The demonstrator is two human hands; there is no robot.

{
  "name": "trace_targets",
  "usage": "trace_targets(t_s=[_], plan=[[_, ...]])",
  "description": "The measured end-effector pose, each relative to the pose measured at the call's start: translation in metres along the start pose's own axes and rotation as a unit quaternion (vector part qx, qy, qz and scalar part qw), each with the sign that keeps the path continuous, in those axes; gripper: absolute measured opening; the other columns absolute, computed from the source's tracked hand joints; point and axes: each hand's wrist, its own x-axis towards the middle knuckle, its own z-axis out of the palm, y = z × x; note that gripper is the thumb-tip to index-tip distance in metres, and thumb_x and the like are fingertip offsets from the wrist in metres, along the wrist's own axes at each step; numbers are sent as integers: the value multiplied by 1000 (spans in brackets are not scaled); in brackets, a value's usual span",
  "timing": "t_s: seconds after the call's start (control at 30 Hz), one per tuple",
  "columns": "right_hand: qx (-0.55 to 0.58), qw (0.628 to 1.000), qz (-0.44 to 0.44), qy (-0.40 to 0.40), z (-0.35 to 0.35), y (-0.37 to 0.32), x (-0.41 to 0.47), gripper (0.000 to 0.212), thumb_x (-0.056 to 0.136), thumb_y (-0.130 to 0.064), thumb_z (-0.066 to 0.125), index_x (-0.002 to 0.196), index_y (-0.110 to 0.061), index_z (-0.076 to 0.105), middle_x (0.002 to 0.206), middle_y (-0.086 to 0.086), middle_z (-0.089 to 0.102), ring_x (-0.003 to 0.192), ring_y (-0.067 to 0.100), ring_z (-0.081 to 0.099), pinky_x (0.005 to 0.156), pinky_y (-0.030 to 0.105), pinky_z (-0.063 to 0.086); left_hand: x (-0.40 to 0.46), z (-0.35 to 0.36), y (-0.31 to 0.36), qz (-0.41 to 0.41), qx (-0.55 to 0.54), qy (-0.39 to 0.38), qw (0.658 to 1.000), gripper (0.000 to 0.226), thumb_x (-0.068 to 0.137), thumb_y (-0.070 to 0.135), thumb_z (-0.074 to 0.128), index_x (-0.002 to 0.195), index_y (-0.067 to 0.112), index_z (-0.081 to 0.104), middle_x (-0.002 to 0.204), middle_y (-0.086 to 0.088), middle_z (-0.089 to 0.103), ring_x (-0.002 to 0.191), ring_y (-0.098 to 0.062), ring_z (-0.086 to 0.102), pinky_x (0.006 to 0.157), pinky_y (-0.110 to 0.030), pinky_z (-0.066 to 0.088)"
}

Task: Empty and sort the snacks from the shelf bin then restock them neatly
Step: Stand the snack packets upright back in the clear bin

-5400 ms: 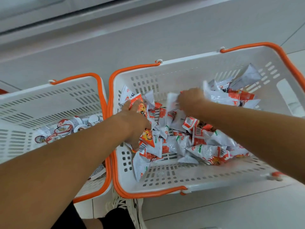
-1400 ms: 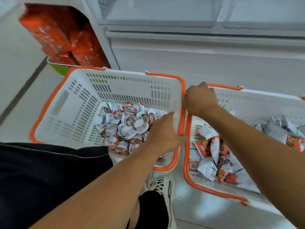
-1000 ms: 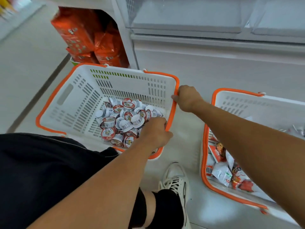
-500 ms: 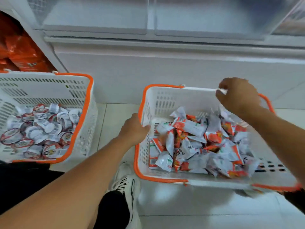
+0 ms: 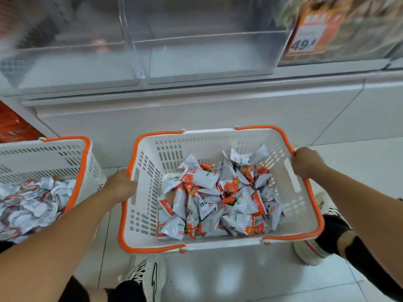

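Two white slotted plastic baskets with orange rims on the pale tiled floor (image 5: 250, 277), side by side, apart. Centre basket (image 5: 218, 147) holds a loose heap of silver-and-orange foil snack packets (image 5: 220, 199), too many and too overlapped to count, piled toward the middle and right. Left hand (image 5: 121, 185) curled round the basket's left orange rim; right hand (image 5: 306, 162) curled round the right orange rim. Second basket (image 5: 54, 153) at left, cut by the frame edge, holds small round white cups with red-printed lids (image 5: 30, 203), jumbled, count unreadable. Above and behind, two clear plastic shelf bins (image 5: 196, 51) next to each other on the white shelf unit (image 5: 196, 110); blurred. Orange price tag (image 5: 311, 33) upper right reading 49. Orange packs (image 5: 13, 127) at far left edge. Two white sneakers: one (image 5: 148, 277) below the centre basket, one (image 5: 309, 253) at its right corner.
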Motion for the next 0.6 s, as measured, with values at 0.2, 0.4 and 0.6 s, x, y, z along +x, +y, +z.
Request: trace_targets(t_s=[0.2,0.4,0.6], plan=[[-18,966,-241,91,-117,-105,-49,54,93,-30,67,139,-7,50,131,17,61,119,35,57,99,38,45,-33,-104,65,111,205,-28,972,67,96,47,57,148,8,39,153,-11,43,138,-26,42,111,-30,34],[-78,839,-439,311,-214,-166,-118,48,89,-36,68,130,-17,53,128,8,56,116,31,53,90,47,51,-84,-186,166,417,185,277,846,57,89,43,67,138,18,52,138,-3,57,126,-25,52,105,-40,42],[-65,893,-361,260,-191,-163,-42,55,98,-33,57,148,-16,41,148,6,48,134,29,45,109,43,41,-23,-162,215,396,271,253,840,56,95,47,58,141,17,47,140,-6,54,129,-28,49,111,-40,36]])
